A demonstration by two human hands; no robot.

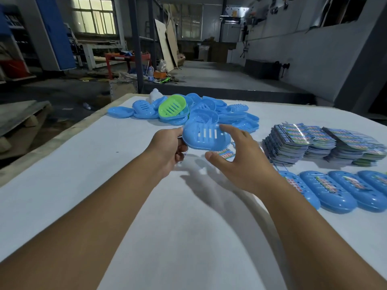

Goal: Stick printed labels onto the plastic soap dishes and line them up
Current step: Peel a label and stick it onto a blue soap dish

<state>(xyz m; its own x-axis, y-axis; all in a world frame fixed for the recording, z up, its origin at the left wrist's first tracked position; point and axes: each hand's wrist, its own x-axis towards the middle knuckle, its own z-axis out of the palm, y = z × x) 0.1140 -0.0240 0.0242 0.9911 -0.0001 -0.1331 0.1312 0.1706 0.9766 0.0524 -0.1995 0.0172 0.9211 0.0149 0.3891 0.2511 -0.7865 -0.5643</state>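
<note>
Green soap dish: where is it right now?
Head view, far side of the table, left of centre: the green soap dish lies on top of the loose pile of blue dishes, beyond both hands.

A blue slotted plastic soap dish (pixel 206 136) sits between both hands' grip above the white surface (pixel 104 164). Behind it, a pile of blue plastic soap dishes (pixel 209 111); right, stacked printed paper labels (pixel 314 143); nearer right, a row of labelled blue dishes (pixel 335 191).

Beyond the white table (pixel 125 206), a window (pixel 93 15), leaning boards (pixel 167 45) and a red frame (pixel 125 58)
</note>
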